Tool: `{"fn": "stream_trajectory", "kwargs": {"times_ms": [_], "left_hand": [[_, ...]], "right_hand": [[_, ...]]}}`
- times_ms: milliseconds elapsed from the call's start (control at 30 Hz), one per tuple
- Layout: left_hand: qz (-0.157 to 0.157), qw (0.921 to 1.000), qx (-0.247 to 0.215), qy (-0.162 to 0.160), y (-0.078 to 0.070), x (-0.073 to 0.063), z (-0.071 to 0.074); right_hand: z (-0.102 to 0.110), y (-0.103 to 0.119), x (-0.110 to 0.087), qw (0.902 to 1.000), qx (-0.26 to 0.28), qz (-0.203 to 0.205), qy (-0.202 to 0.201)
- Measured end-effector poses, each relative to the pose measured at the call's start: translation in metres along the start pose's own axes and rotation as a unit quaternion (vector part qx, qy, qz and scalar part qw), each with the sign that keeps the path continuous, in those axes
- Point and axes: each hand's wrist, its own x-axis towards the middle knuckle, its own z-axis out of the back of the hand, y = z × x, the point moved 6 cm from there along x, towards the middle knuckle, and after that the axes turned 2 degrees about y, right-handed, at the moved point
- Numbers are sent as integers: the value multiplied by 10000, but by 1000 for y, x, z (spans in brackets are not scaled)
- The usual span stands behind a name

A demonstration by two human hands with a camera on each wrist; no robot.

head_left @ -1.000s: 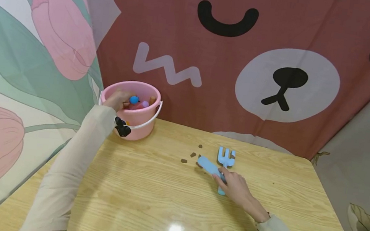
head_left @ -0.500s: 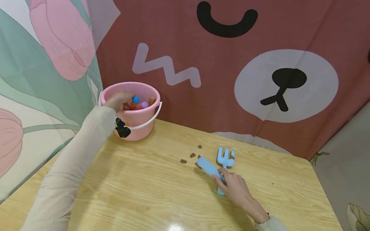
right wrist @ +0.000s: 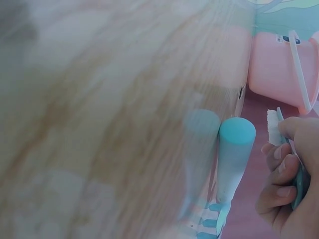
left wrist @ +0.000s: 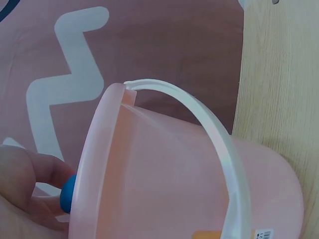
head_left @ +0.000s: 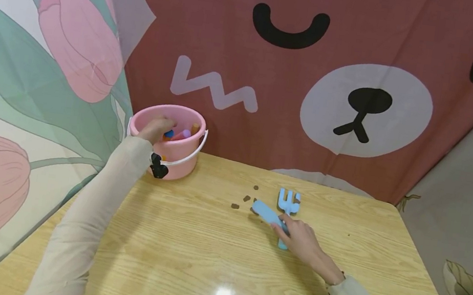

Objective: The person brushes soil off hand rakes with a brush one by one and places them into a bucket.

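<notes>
My left hand (head_left: 155, 129) reaches into a pink bucket (head_left: 180, 161) at the back left of the table. In the left wrist view its thumb and finger pinch a blue ball (left wrist: 68, 194) at the bucket's rim. Other toys, among them a purple ball (head_left: 187, 133), lie inside; the hand and rim hide part of the contents. My right hand (head_left: 301, 240) grips a light blue brush (head_left: 265, 211), whose white bristles (right wrist: 272, 126) show in the right wrist view. Beneath the brush and hand, a blue toy fork (head_left: 288, 204) lies on the table.
Several small brown bits (head_left: 247, 198) are scattered left of the brush, and one touches the fork's tines. The bucket's white handle (head_left: 186, 157) hangs down in front. Behind the wooden table (head_left: 189, 240) is a cloth (head_left: 279, 84) with a bear print.
Inside the bucket my left hand has shifted slightly right, and the blue ball now shows lower, below the fingers. My right hand and the brush have stayed in place.
</notes>
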Motion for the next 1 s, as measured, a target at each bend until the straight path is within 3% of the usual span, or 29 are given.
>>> {"fn": "stream_trajectory", "kwargs": {"times_ms": [200,500,700,1000], "left_hand": [[-395,9992,-34,-47,-4,6,2],[-522,9964,-486,-455,-4,8,1],[-571,9895,-699,-1130,-9,10,1],[-1274,9716,-577,-1910,-24,2,-1]], "right_hand": [[3,-4,2,9999,97,-85,16],[5,-6,2,9998,-42,-145,117],[8,-5,1,9999,-32,-106,78],[9,-3,3,9997,-168,140,-83]]}}
